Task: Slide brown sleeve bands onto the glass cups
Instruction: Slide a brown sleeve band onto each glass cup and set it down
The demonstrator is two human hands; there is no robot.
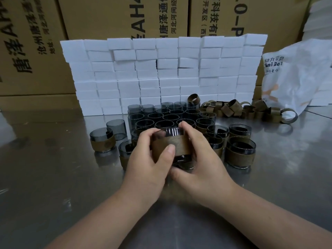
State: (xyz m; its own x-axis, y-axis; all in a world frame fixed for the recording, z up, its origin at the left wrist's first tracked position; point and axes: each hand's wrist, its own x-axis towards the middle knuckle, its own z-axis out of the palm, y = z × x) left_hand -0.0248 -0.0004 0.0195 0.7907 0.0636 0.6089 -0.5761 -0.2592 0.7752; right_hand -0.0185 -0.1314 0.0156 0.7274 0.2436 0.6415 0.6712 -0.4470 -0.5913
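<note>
Two hands are working on one smoky dark glass cup [170, 133]. The left hand [149, 159] and right hand [199, 155] are both curling round it, the left thumb pressing its single brown sleeve band [179, 143]. Left of that cup, one banded cup [102, 142] and one bare cup [116, 129] are standing on the shiny metal surface [53, 177]. Behind it, crowded bare cups [167, 115] and heaped loose bands [233, 109] are overlapping too much to count.

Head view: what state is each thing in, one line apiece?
held glass cup: in both hands, brown sleeve band around its middle
left hand: grips the held glass cup, thumb on the band
right hand: grips the held glass cup
bare cups: upright, no bands
banded cups: upright, bands on
loose bands: piled, on no cup
</note>
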